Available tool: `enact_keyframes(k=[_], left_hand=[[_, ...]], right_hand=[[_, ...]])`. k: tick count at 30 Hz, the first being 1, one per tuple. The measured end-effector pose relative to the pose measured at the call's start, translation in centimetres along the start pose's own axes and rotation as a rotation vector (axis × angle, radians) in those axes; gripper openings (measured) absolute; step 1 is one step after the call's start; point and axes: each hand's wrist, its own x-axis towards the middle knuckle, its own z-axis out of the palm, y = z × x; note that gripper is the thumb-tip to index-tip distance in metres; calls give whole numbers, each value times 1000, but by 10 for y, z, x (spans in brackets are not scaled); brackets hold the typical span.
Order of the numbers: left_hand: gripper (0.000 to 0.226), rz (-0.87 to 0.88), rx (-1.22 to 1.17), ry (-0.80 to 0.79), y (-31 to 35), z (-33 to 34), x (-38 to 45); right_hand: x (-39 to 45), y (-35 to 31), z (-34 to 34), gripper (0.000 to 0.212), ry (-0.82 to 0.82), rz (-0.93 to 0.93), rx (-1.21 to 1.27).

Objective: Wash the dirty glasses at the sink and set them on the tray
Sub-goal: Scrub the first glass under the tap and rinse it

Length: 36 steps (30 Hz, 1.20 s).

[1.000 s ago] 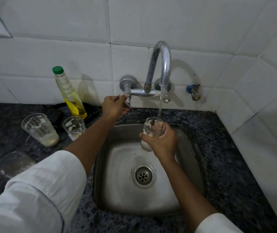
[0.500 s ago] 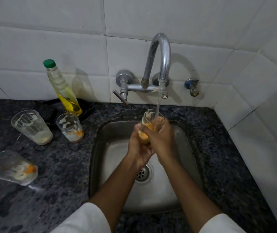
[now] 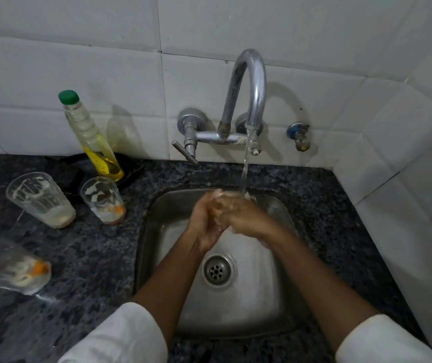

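Observation:
Over the steel sink [image 3: 270, 305], my left hand [image 3: 204, 221] and my right hand [image 3: 246, 218] are both wrapped round a small glass [image 3: 232, 195]; only its rim shows, under the running water from the tap [image 3: 251, 82]. The hands are blurred. Two dirty glasses stand on the counter at the left: a taller one [image 3: 40, 199] and a shorter one [image 3: 103, 199] with white and orange residue. A third dirty glass [image 3: 8, 265] lies on its side at the far left. No tray is in view.
A bottle with a green cap and yellow liquid [image 3: 89, 137] stands against the tiled wall behind the glasses. The tap's lever [image 3: 183, 151] sticks out to the left. A small valve [image 3: 298, 136] sits on the wall at the right. Dark granite counter [image 3: 340, 205] surrounds the sink.
My left hand left the tap lever and joined the right hand on the glass. Both hands have lowered the glass slightly under the stream.

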Motion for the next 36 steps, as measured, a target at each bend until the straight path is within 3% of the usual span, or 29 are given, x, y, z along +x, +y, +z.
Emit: enact_keyframes(k=[1,2,5,7,9,11,12,15,16,18,20,21,22,24,25,27,30,32,34,36], left_hand=[[38,34,-53,-39,2,-3,0],[34,44,-75,-30,6,-3,1],[32,-61,162,199,15,-1,10],[37,-110,255,223,13,-3,11],[35,-52,122,85,7,-6,6],[27,-7,-151,45,3,-8,3],[22,-13,-180,55,3,-8,6],[24,-138,45,159,3,-3,12],[26,-148,76,163,1,-3,13],[25,-52,7,65,-4,-6,12],[27,22,-226,-11,-9,-4,7],[29,22,-288,-14,-10,0,8],[30,-14,-296,15,-11,2,10],[34,-108,-126,113,-10,7,13],[38,-148,-54,135,-10,7,12],[41,-176,-21,158,-12,8,8],[14,17,-146,167,-18,11,2],[31,133,-128,183,-21,16,-3],[48,190,102,265,-22,19,-3],[48,418,512,314,-22,18,-7]], right_hand=[[-1,2,3,43,-62,12,157],[-2,6,7,46,-115,-9,156],[-1,18,12,35,-151,-94,-493],[1,20,16,33,-42,-75,-608],[7,16,14,31,22,-108,-222],[3,13,15,45,2,-169,124],[1,16,15,47,-23,-194,65],[-3,33,20,44,0,-180,-596],[-2,38,22,42,46,-120,-605],[-1,33,26,38,89,-81,-129],[-1,25,30,41,96,-76,350],[-2,22,30,40,103,-133,278],[-3,22,28,33,108,-219,44],[-3,28,26,21,71,-263,-444],[-2,31,23,21,52,-251,-514],[0,41,23,20,59,-208,-304],[-2,56,31,17,240,-50,716],[-3,66,43,18,258,35,1278],[-2,68,59,25,254,66,1576],[8,61,73,37,323,206,1689]])
